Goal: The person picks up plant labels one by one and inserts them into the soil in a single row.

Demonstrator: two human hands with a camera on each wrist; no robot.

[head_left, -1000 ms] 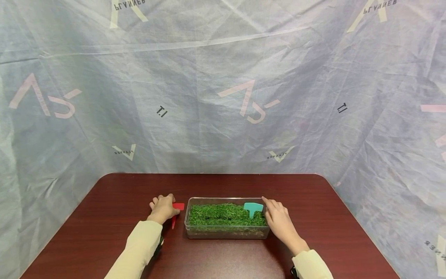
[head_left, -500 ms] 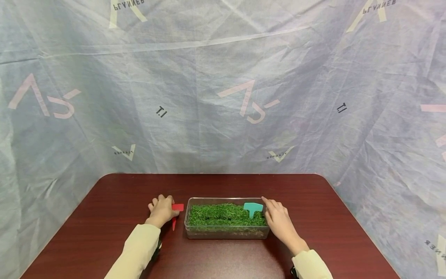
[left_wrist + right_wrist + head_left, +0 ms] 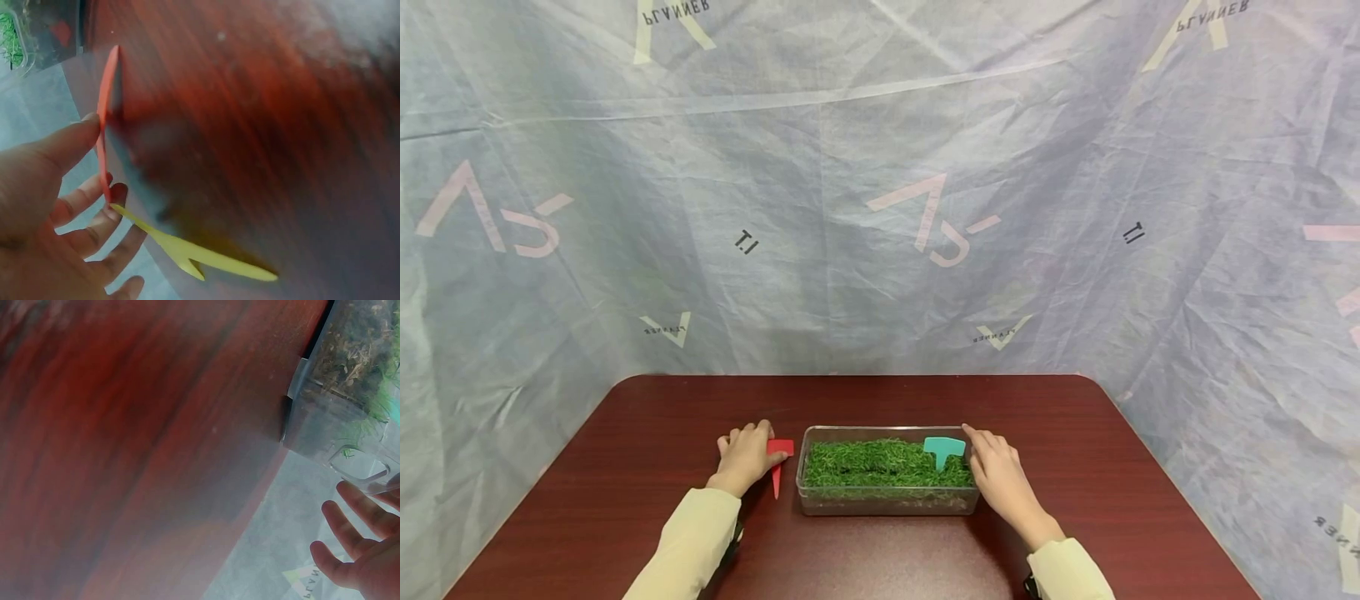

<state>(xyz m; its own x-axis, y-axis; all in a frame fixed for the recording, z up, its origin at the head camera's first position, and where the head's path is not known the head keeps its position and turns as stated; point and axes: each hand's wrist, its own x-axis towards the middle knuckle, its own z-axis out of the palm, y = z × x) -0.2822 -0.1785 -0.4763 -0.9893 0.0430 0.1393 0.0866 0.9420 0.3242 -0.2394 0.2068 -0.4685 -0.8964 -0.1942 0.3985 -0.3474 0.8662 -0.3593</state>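
Note:
At the left of the box, my left hand point(image 3: 742, 460) pinches a red T-shaped plant label point(image 3: 781, 448) between thumb and fingers, its pointed stem toward me. A yellow plant label point(image 3: 206, 259) lies beside the fingertips in the left wrist view; the hand hides it in the head view. My right hand point(image 3: 997, 468) is at the right end of a clear plastic box point(image 3: 887, 504), its forefinger along the rim and the other fingers loosely extended. Green grass point(image 3: 868, 457) fills the box. A teal T-shaped plant label point(image 3: 944, 448) stands upright in the grass near the right end.
The box stands on a dark red wood-grain table point(image 3: 880, 562). Pale grey printed cloth point(image 3: 820, 208) hangs behind the table and along both sides. In the right wrist view, an oval handle opening point(image 3: 359, 464) shows in the box's end.
My left hand and the red plant label have shifted slightly toward me and to the left, and the label has turned a little. The right hand and box have stayed in place.

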